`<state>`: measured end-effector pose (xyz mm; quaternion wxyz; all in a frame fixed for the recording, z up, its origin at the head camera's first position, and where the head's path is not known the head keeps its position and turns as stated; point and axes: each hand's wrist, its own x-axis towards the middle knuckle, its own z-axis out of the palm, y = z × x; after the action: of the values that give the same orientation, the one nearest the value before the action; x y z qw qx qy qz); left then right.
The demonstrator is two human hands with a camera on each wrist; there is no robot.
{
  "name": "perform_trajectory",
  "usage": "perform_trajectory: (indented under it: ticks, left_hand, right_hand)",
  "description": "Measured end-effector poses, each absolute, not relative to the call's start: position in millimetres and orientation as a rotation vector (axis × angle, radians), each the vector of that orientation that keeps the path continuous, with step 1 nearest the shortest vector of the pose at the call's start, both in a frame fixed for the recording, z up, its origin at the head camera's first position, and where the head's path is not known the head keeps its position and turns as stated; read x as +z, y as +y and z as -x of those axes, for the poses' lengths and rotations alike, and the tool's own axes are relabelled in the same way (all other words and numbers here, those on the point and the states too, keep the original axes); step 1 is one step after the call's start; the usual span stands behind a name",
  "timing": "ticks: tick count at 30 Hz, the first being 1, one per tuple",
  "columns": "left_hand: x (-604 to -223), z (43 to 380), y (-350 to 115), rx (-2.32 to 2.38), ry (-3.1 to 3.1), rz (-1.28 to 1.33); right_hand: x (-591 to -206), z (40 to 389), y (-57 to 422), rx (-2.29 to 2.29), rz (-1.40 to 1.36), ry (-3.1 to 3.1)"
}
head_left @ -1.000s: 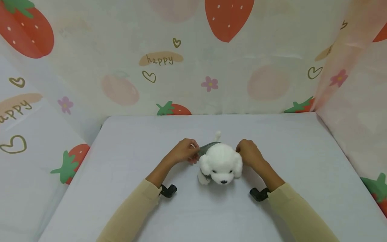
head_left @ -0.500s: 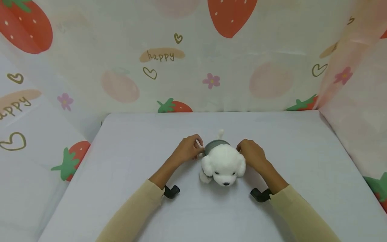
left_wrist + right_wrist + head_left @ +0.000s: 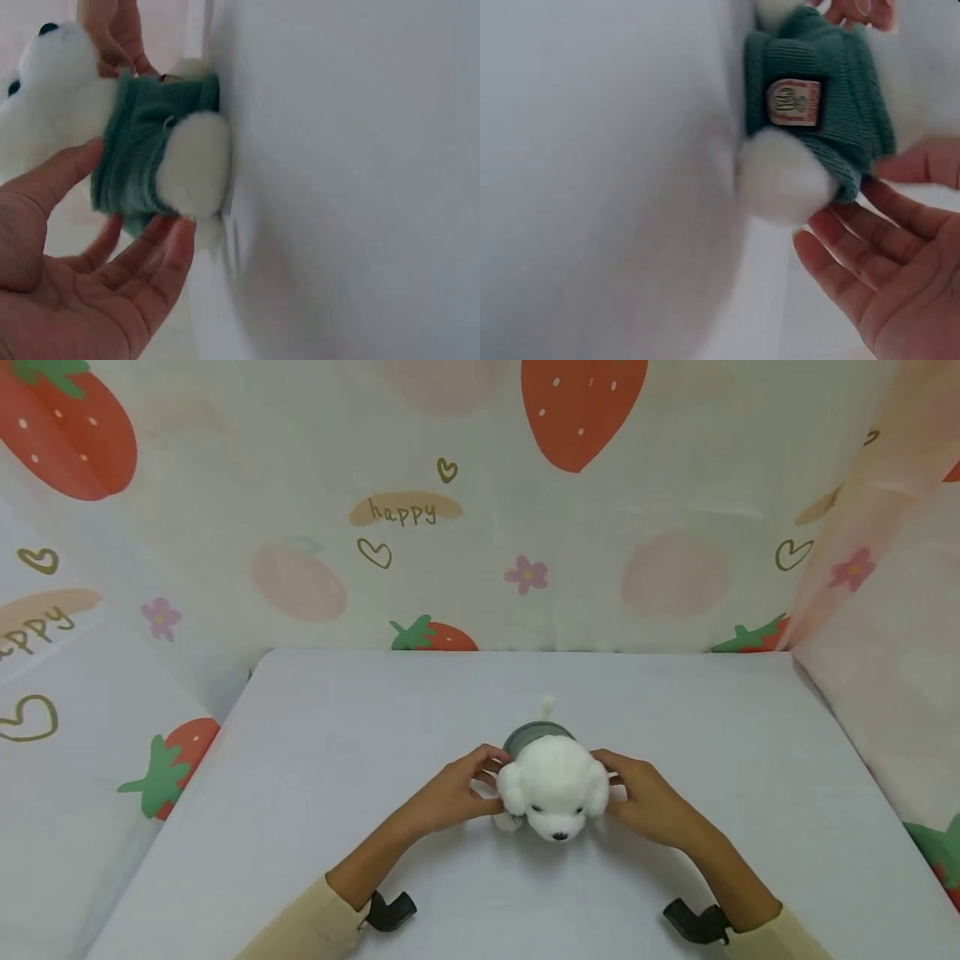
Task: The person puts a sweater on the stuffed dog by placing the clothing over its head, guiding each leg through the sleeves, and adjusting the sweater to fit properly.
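A white plush dog [image 3: 553,777] stands on the table facing me, wearing a green knitted sweater [image 3: 810,82] with a sewn-on label at its chest. My left hand [image 3: 450,793] rests against one side of it. In the left wrist view, the thumb touches the sweater near the neck, and the loosely bent fingers lie beside the body and paw. At the dog's other side is my right hand [image 3: 660,802]. Its blurred thumb meets the sweater's edge in the right wrist view, with the spread fingers behind the front paw. The ears partly hide the fingertips from the head view.
The white-covered table [image 3: 360,718] reaches back to a strawberry-printed backdrop [image 3: 480,568], which also rises at both sides. A black curved mount is worn on each wrist, the left mount [image 3: 392,912] and the right mount [image 3: 696,921].
Both hands have come nearer to me along the dog's sides, and their fingers have spread from a tighter curl. The sweater's back now looks more even. The dog stays about where it was.
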<state>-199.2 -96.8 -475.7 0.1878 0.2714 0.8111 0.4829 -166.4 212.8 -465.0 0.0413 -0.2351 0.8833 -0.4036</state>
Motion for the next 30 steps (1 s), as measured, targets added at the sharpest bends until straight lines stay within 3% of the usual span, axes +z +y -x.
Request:
perform_trajectory:
  ticks: [9,19,30]
  left_hand:
    - [-481.6,190.5,-71.0,1.020,2.647,-0.803]
    - [-476.9,189.4,-57.5,0.804,2.778,-0.800]
    - [-467.6,227.2,-64.3,0.910,2.718,-0.827]
  right_hand:
    - [-482.8,165.4,202.9,-1.263,0.696,2.764]
    - [-478.1,161.6,184.5,-1.225,0.583,2.852]
    - [-474.1,190.5,176.2,-1.130,0.454,2.946]
